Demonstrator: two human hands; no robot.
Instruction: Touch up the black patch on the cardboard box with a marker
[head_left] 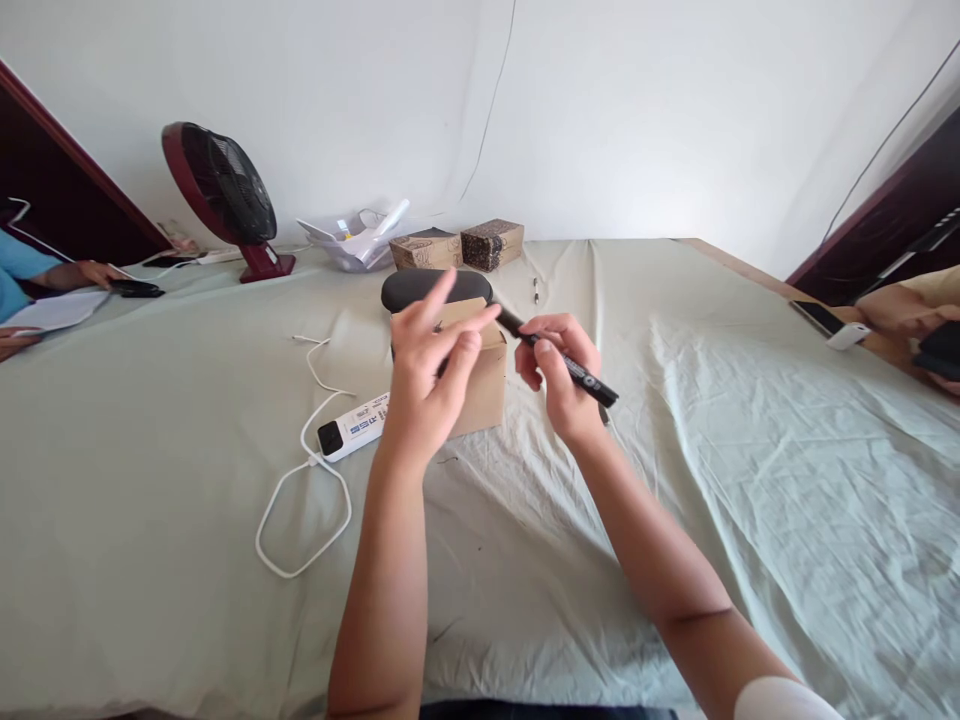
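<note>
My right hand (561,375) is closed round a black marker (592,382), whose tip points toward a small cardboard box (484,385) in the middle of the table. Above the box, my left hand (431,375) hovers with its fingers spread and holds nothing. Behind the box lies a dark oval case (431,285), partly hidden by my left fingers.
A white power strip (352,427) with a looping white cable (300,500) lies left of the box. A red fan (225,195), a white tray (352,243) and two brown boxes (457,245) stand at the back. Other people's hands with phones show at far left (90,272) and far right (919,320).
</note>
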